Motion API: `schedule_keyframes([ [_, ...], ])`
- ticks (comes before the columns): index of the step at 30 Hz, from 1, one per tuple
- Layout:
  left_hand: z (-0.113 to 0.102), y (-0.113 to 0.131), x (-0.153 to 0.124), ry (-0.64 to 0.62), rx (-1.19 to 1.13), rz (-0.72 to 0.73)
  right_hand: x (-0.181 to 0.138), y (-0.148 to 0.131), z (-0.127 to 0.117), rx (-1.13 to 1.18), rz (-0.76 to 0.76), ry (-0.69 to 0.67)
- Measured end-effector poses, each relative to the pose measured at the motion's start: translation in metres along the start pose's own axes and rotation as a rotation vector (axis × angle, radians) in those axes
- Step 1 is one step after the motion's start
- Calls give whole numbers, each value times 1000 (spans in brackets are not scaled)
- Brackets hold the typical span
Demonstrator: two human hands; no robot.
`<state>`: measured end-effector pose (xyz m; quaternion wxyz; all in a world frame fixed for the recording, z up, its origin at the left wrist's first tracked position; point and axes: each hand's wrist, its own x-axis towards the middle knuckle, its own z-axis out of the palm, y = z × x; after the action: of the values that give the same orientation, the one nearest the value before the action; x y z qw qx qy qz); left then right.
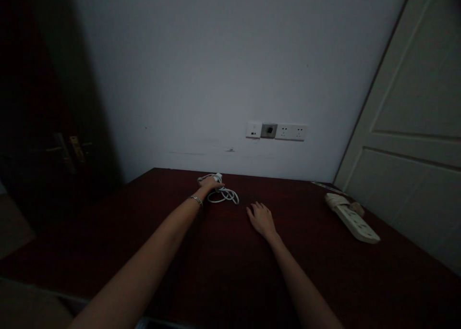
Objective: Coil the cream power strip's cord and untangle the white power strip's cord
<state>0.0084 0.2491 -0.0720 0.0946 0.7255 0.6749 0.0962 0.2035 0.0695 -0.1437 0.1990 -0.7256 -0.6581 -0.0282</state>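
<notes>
Near the far edge of the dark red table [223,252], my left hand [209,182] has its fingers curled round a white charger cable [230,194]. A white plug-like block [218,176] pokes out beside the thumb, and loose loops of the cable lie on the tabletop to the right. Part of the bundle is hidden under the palm. My right hand [262,218] rests palm down on the table, fingers spread, holding nothing. It lies a short way right of the cable loops, apart from them.
A white power strip [356,223] with its cord wrapped round one end lies on the right. Behind the table, the wall carries a row of sockets [291,132]. A pale panelled door [406,117] stands at the right; a dark door with a handle [65,149] is at the left.
</notes>
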Motion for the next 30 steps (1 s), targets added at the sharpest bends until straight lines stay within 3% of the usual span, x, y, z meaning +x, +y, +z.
schedule_keyframes([
  [3, 4, 0, -1, 22, 12, -62, 0, 0, -1, 2, 0, 0],
  [14, 3, 3, -14, 90, -3, -71, 0, 0, 1, 5, 4, 1],
  [30, -25, -2, -38, 129, -161, -79, 1, 1, 1, 39, 17, 3],
])
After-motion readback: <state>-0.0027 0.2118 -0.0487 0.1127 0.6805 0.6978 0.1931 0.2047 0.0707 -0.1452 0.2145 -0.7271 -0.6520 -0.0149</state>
